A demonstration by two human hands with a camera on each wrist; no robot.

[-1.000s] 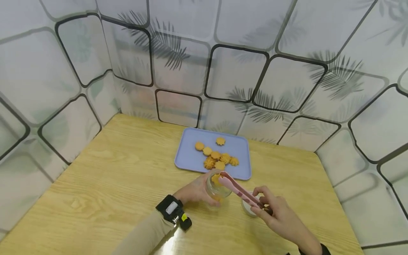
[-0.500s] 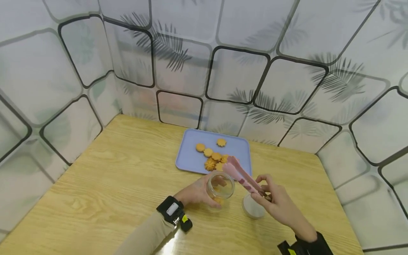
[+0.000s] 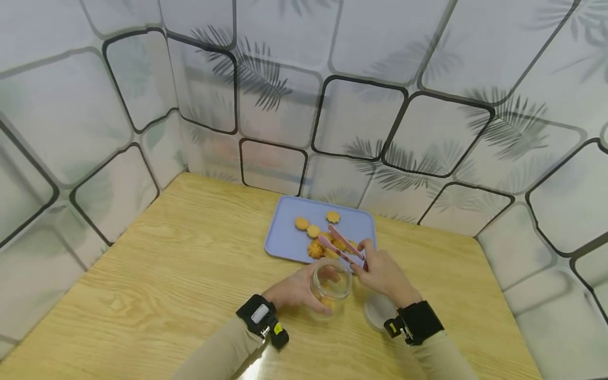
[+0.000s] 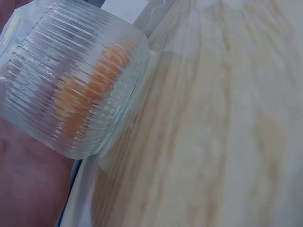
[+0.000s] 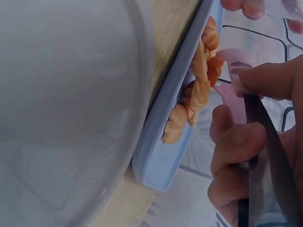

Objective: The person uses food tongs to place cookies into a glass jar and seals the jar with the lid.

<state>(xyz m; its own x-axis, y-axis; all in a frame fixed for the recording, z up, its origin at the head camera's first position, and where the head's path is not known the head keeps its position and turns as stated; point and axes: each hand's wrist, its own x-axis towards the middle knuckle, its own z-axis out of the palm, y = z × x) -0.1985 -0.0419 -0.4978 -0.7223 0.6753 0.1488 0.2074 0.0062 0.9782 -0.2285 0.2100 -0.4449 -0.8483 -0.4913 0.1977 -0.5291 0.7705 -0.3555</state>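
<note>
On the tabletop (image 3: pixel 190 253), our left fingers (image 5: pixel 253 8) curl round the jar (image 4: pixel 71 33), likely steadying it; our right fingers (image 5: pixel 236 147) pinch tongs (image 5: pixel 234 106).

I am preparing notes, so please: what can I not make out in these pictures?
Jar cookies, exact number: blurred by the ribbed jar, left wrist view.
Tray cookies, exact number: partly covered by the tongs, head view.
Left hand, far fingers: seen unclearly through the jar, head view.
White disc, full outline: cut by left edge, right wrist view; partly behind right hand, head view.
</note>
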